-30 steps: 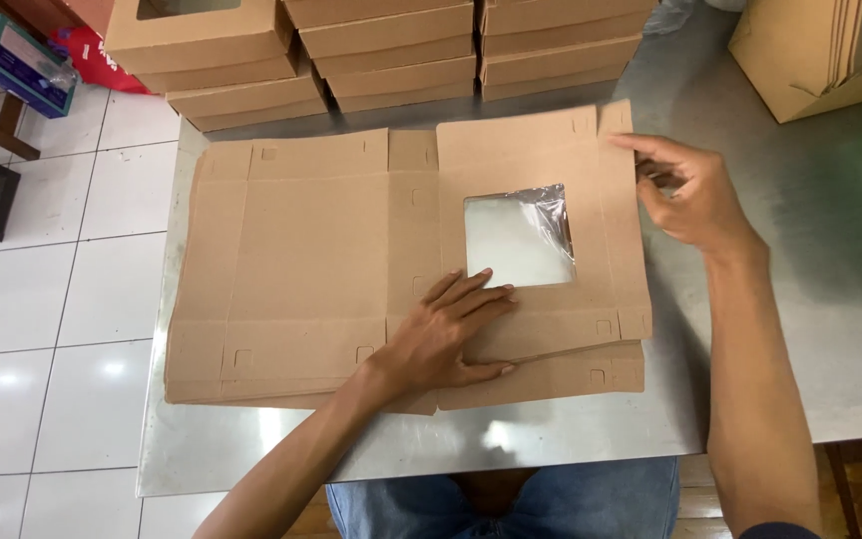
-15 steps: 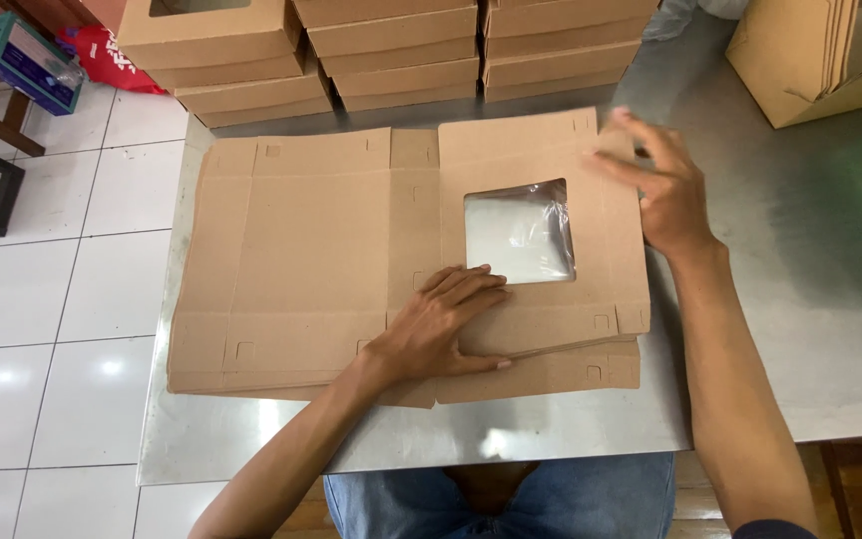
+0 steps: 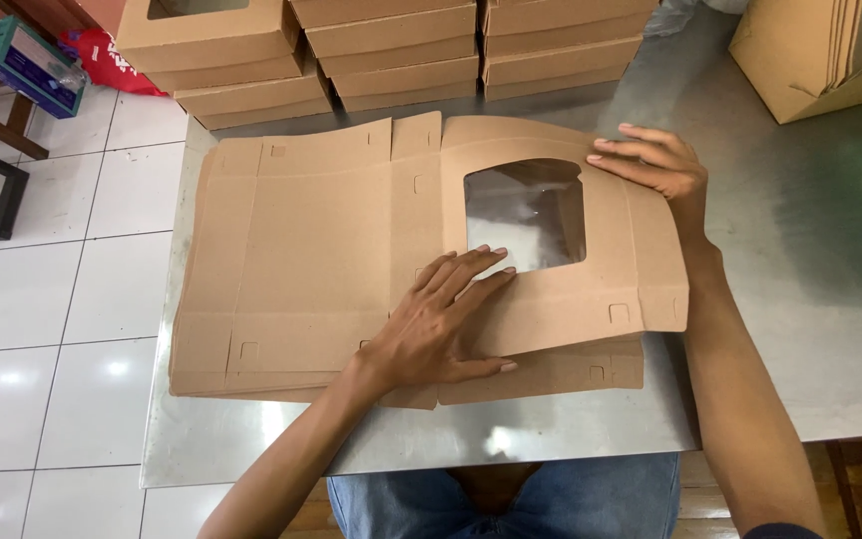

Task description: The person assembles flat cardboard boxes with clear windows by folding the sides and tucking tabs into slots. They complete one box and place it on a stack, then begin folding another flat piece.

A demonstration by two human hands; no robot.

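— What is lying on the steel desk [image 3: 800, 299]?

— A flat cardboard box blank [image 3: 351, 260] is topping a partly hidden pile; the folded boxes [image 3: 391, 50] behind it are getting cut off by the frame.

— And the hands?

— The left hand [image 3: 436, 329] is pressing flat, its grip open, below the blank's window [image 3: 526, 215]. The right hand [image 3: 660, 165] is lifting the panel right of that window, thumb hidden underneath.
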